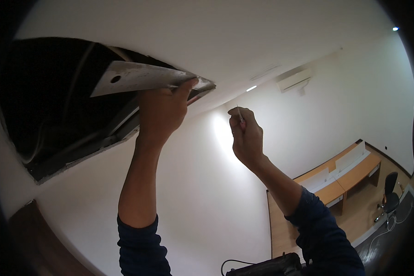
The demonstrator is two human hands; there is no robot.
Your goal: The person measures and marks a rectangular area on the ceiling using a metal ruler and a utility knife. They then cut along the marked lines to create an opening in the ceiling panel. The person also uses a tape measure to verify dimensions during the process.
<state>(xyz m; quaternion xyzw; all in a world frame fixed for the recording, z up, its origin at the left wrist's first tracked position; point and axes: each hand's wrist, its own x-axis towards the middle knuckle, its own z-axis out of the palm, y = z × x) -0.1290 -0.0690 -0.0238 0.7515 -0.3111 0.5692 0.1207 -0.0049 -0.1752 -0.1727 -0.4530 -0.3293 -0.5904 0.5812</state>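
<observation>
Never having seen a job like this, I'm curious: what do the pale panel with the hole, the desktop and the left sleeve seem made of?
Panel: probably sheet metal, dull and scuffed, judging by its thin edge and greyish streaks; plastic remains possible.
Desktop: likely wood-look board, smooth, its colour evenly orange-brown.
Left sleeve: apparently soft cloth, matte dark blue, bunching in folds.

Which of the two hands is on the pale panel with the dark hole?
The left hand, gripping the pale panel near its right end; the right hand is apart from it, holding a small, thin item.
</observation>
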